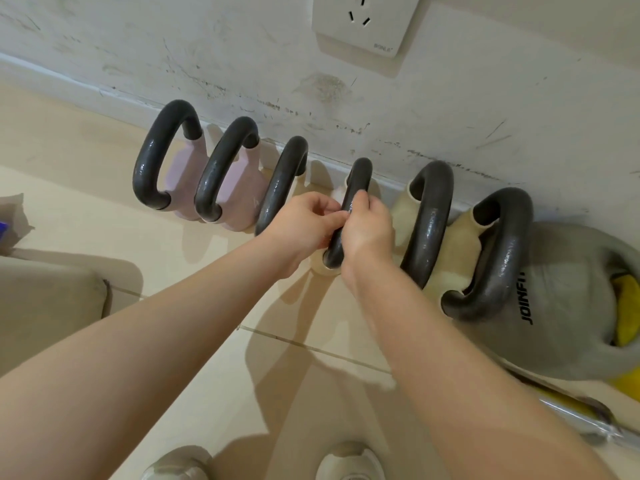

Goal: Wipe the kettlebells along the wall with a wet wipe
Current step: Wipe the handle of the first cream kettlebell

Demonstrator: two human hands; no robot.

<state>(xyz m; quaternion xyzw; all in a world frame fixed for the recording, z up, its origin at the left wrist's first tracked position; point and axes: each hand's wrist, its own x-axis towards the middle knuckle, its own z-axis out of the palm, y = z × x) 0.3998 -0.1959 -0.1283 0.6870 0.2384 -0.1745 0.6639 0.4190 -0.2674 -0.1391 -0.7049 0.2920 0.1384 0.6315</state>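
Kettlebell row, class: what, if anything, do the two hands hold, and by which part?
Both hands close on the dark handle of the fourth kettlebell from the left: right hand gripping its arch, left hand pinching beside it. The wet wipe cannot be clearly made out.

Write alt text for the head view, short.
Both hands, left hand and right hand, close around the dark handle of the fourth kettlebell in a row of six along a scuffed white wall. A bit of white wipe shows between the hands.

Grey bag [568,306]: black "JOINFI", cut off by handle. Wall socket [363,22]: small brand mark, illegible.
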